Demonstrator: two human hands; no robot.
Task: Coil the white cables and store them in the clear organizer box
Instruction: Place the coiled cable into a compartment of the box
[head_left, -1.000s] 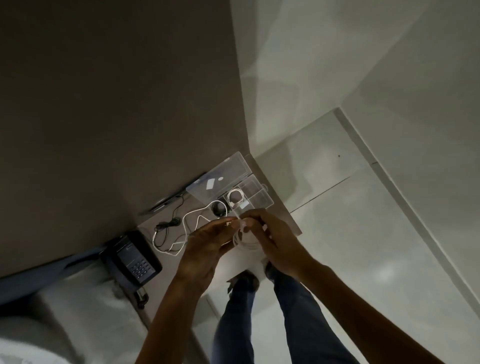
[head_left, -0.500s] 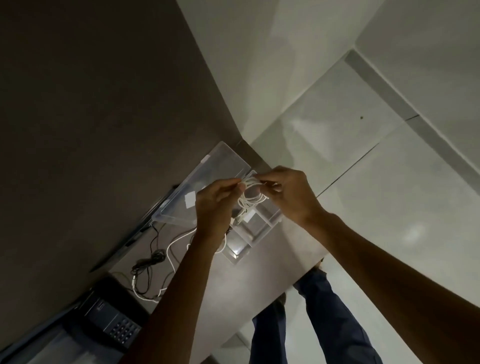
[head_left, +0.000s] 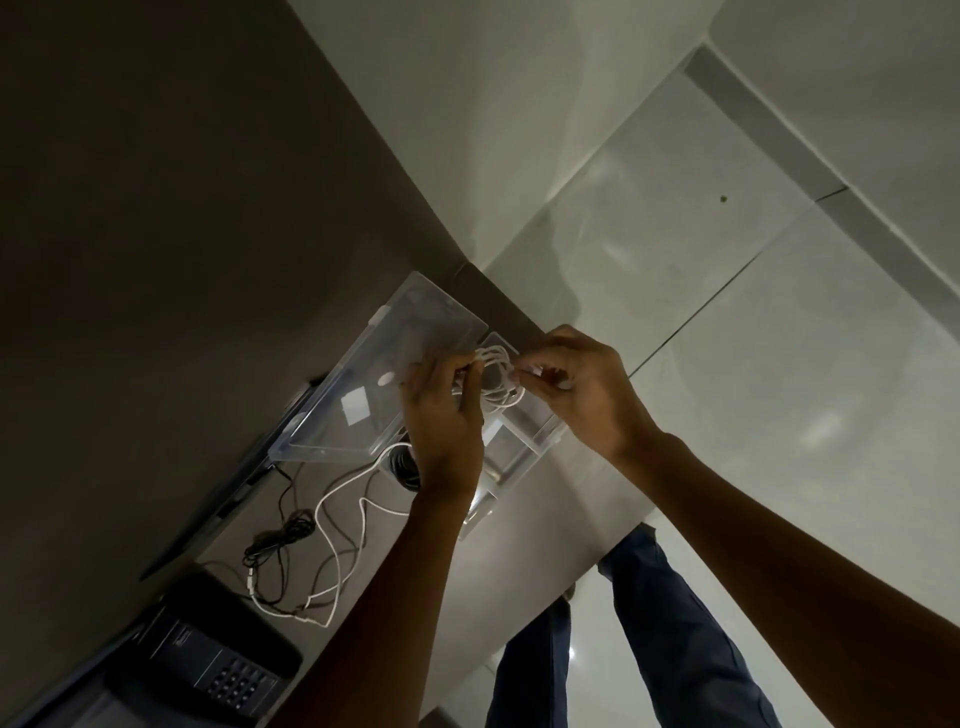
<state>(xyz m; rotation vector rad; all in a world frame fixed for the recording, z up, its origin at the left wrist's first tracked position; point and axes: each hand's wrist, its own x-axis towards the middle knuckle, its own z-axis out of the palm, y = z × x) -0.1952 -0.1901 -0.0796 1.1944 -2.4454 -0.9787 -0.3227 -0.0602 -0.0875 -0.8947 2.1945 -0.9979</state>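
Observation:
A coiled white cable (head_left: 496, 379) hangs between both hands just above the clear organizer box (head_left: 524, 441). My left hand (head_left: 447, 421) pinches the coil's left side. My right hand (head_left: 576, 389) pinches its right side. The box's clear lid (head_left: 384, 384) stands open, tilted back toward the dark wall. A second white cable (head_left: 337, 551) lies loose and uncoiled on the grey counter (head_left: 545, 540), left of my left forearm. My left hand hides part of the box's compartments.
A thin black cable (head_left: 280, 540) is tangled beside the loose white one. A black coil (head_left: 402, 465) sits by the lid's lower corner. A dark desk phone (head_left: 208, 654) rests at lower left. The counter edge runs along the right, with my legs below.
Both hands have carried the coiled white cable away from me, from the near counter to over the organizer box. The view has tilted and drawn closer.

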